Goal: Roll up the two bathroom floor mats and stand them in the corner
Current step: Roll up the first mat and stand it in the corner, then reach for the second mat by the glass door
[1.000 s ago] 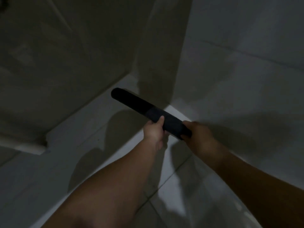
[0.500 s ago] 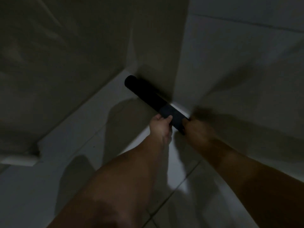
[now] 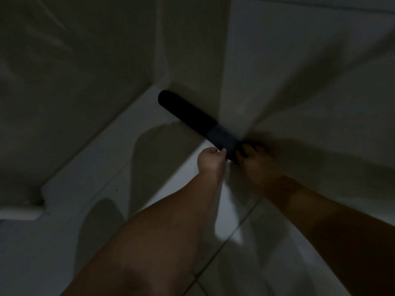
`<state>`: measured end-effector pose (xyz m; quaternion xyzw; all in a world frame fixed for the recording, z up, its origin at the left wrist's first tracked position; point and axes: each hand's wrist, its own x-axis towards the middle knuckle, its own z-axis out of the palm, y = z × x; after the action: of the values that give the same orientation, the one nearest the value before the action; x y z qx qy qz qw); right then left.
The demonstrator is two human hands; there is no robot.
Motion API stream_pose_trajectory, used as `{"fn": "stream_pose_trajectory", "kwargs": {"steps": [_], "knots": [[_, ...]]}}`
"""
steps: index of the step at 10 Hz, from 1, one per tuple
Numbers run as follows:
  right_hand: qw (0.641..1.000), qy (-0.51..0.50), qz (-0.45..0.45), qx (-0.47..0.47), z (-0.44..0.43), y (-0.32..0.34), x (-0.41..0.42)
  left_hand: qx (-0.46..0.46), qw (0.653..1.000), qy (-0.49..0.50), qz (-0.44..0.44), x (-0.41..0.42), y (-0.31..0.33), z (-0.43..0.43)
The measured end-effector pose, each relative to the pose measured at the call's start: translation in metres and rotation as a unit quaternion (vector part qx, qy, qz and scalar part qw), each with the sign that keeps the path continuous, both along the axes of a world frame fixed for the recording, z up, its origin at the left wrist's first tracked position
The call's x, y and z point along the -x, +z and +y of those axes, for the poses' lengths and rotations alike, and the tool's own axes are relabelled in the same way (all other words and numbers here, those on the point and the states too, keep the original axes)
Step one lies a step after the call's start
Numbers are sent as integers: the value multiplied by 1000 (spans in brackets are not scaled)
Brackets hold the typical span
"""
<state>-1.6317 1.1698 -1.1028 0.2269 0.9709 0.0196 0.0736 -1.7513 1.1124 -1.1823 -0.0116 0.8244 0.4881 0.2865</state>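
A dark rolled-up mat (image 3: 188, 116) leans along the wall, its far end close to the corner where two walls meet. My left hand (image 3: 210, 160) touches the near end of the roll from the left with curled fingers. My right hand (image 3: 255, 159) grips the same end from the right. The roll's near end is partly hidden between my hands. Only one mat is in view. The room is dim.
Pale tiled walls (image 3: 299, 71) meet in a corner just beyond the roll. A raised white ledge (image 3: 89, 167) runs along the left wall, ending at a white fixture (image 3: 21, 212) at the left edge. The tiled floor (image 3: 245, 263) lies below my arms.
Both hands have carried the roll forward and to the right, from mid-air over the floor to the wall, so its far end now sits near the corner.
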Motion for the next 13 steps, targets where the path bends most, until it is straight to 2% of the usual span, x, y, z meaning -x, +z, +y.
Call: {"fn": "stream_pose_trajectory", "kwargs": {"steps": [1, 2, 3, 4, 5, 6, 7, 9, 10, 11, 12, 13], "knots": [[999, -27, -16, 40, 2, -10, -6, 51, 992, -108, 50, -20, 50, -15], [995, -46, -9, 91, -2, 8, -32, 133, 917, -331, 177, -31, 76, -28], [995, -55, 52, 67, -5, 25, -66, 150, 848, -446, 242, -44, 91, -33], [994, -80, 13, 79, -11, 33, -96, 146, 803, -506, 277, -60, 96, -34], [986, -157, 32, 43, -31, 50, -147, 101, 735, -576, 343, -96, 101, -31], [979, -202, 23, 32, -55, 65, -193, 58, 685, -633, 355, -130, 101, -36], [972, -236, -5, 14, -83, 92, -261, 30, 604, -696, 388, -184, 110, -45], [959, -279, -1, -44, -114, 121, -365, -17, 520, -749, 410, -277, 149, -58], [953, -297, -2, -62, -135, 131, -420, -12, 458, -772, 440, -325, 177, -70], [952, -297, -16, -66, -145, 140, -463, -10, 420, -780, 464, -364, 196, -78], [950, -302, -37, -72, -139, 158, -519, -17, 410, -787, 461, -419, 214, -83], [938, -337, -22, -78, -126, 174, -565, -14, 386, -780, 492, -467, 231, -84]]}}
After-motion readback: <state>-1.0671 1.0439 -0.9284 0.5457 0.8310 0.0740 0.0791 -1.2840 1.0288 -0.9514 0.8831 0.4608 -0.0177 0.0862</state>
